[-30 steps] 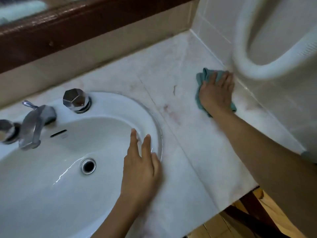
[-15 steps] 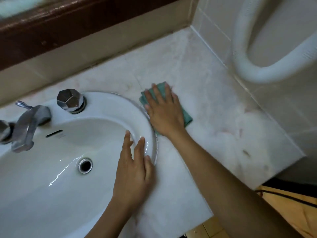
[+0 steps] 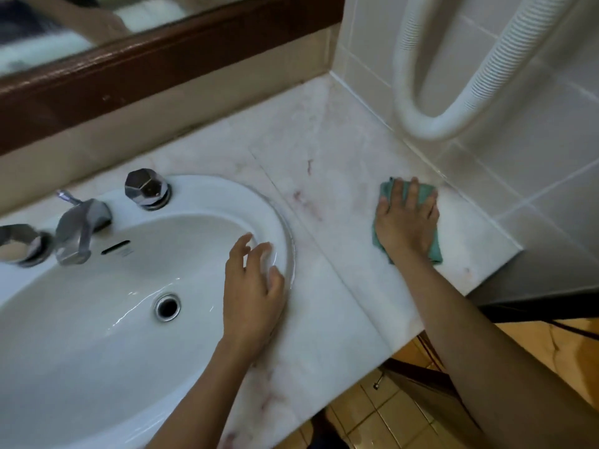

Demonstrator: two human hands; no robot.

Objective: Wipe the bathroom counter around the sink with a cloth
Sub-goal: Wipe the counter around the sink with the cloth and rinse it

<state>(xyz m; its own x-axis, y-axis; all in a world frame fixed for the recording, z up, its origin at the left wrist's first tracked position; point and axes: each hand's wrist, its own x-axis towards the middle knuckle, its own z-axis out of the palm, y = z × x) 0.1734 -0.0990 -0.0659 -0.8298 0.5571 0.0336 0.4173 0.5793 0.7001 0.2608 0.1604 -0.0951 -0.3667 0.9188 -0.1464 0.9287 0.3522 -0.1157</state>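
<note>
Right hand (image 3: 406, 226) flat on crumpled green cloth (image 3: 434, 249), veined marble counter (image 3: 327, 319); left hand (image 3: 251, 294) open, empty

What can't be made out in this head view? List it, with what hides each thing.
- Teal cloth: mostly covered by the right hand pressing it flat.
- Left tap handle: cut off by the left frame edge.
- Sink rim at its right side: partly hidden under the left hand.
- Mirror reflection: blurred, and cut by the top edge.
- White corrugated hose: both ends leave the frame.
</note>
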